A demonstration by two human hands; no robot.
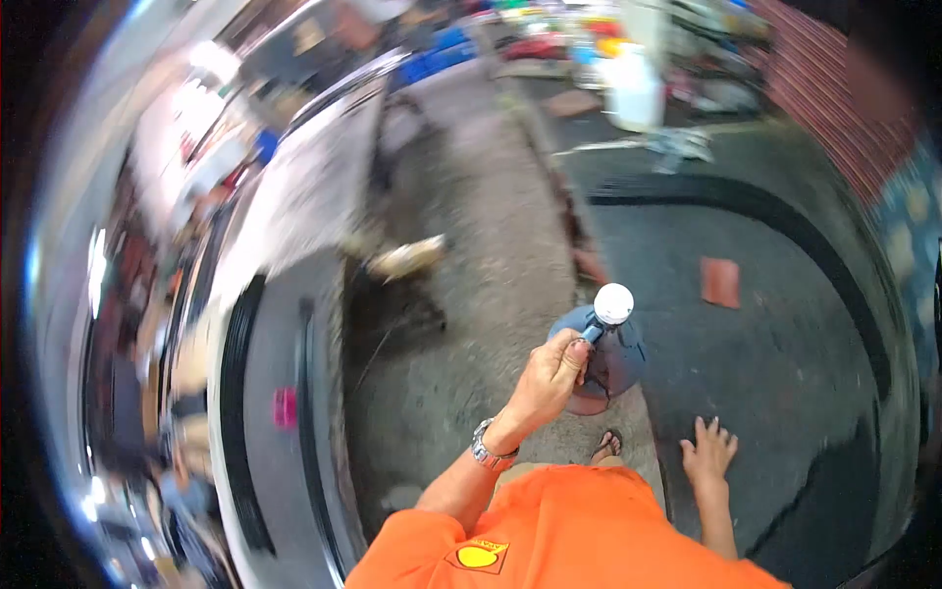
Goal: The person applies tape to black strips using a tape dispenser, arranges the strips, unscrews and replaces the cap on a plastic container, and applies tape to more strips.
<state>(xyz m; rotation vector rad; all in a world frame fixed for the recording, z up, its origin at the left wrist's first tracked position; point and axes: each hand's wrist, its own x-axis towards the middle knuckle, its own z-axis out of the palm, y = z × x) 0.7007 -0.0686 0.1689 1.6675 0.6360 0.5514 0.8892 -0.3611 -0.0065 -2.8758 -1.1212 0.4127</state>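
My left hand (551, 378), with a metal watch at the wrist, is closed round the handle of a translucent bluish jug (623, 358). A round white cap (613, 304) tops the jug, and something dark shows in its lower part. The jug hangs upright in front of me, over the concrete walkway near the dark surface to the right. My right hand (708, 452) rests on or just above that dark surface (785, 393), fingers spread and holding nothing.
A reddish rectangular piece (719, 283) lies on the dark surface, inside a curved black band (824, 236). Farther back stand a white bucket (635, 93) and blurred colourful items. On the left are a pink block (285, 407) and a pale object (407, 257). My sandalled foot (608, 447) is below.
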